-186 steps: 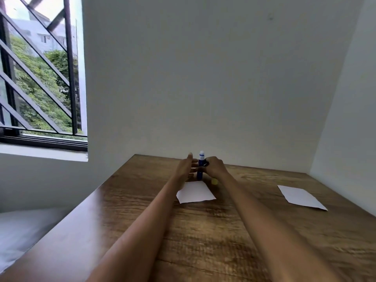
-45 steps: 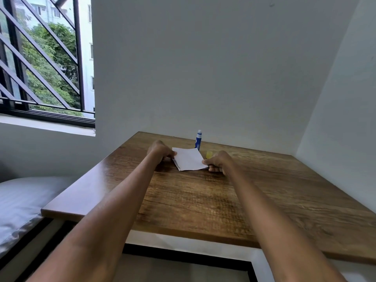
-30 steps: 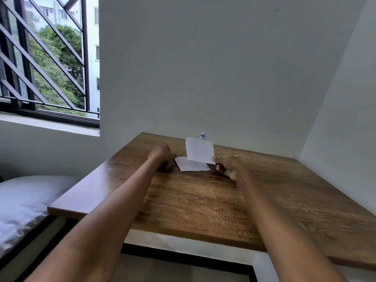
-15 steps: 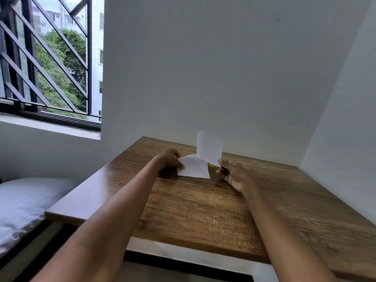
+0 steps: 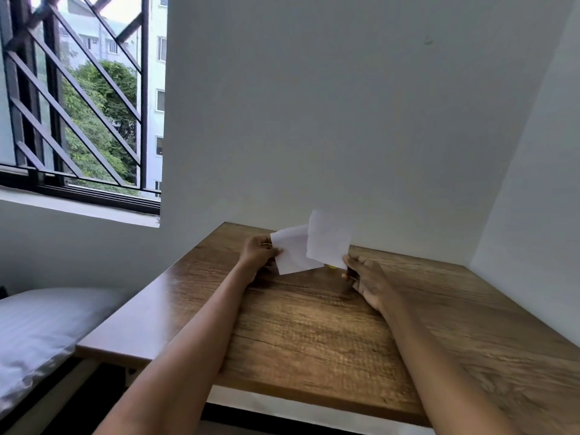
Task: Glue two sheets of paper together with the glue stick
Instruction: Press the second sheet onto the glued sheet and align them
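Two white paper sheets are up off the wooden table (image 5: 314, 324). My left hand (image 5: 259, 254) pinches the left edge of the first sheet (image 5: 292, 252), which is tilted up. My right hand (image 5: 365, 279) pinches the lower right corner of the second sheet (image 5: 329, 238), which stands nearly upright and overlaps the first sheet's right side. A small yellow thing, maybe the glue stick's cap (image 5: 332, 267), peeks out below the sheets. The glue stick itself is hidden behind the papers.
The table stands in a corner, with a grey wall (image 5: 345, 120) behind it and another wall (image 5: 539, 199) on the right. A barred window (image 5: 78, 98) is at the upper left. A grey cushion (image 5: 40, 328) lies low beside the table's left edge.
My left hand has lifted the first sheet off the table. My right hand's sheet has risen a little higher and now covers the glue stick.
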The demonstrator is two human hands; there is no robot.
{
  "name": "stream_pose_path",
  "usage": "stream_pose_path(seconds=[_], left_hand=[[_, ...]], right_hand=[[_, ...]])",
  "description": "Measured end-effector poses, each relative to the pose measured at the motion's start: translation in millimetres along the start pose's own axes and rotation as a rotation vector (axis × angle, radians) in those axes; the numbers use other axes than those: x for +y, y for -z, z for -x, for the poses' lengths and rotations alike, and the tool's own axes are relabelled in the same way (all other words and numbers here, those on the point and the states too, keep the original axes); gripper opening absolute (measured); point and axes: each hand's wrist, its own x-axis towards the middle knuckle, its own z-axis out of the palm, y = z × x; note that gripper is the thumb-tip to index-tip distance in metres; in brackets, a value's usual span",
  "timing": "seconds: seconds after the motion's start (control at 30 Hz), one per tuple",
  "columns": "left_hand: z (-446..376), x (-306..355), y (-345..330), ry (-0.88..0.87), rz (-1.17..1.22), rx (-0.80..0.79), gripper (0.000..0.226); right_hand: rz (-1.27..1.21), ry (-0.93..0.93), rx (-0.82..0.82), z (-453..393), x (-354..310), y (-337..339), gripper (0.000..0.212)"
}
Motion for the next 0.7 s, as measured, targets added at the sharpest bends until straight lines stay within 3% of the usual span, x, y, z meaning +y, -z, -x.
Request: stream_pose_path(seconds=[0.23, 0.7], left_hand=[[-3.0, 1.3, 2.8, 0.019, 0.031, -0.100, 0.035], [-12.6, -3.6, 3.1, 0.012, 0.052, -0.073, 0.025]], right_hand=[[0.292, 0.061, -0.019, -11.5, 7.5, -15.2, 0.010], [0.382, 0.131, 0.078, -21.6, 12.7, -29.9, 0.012]])
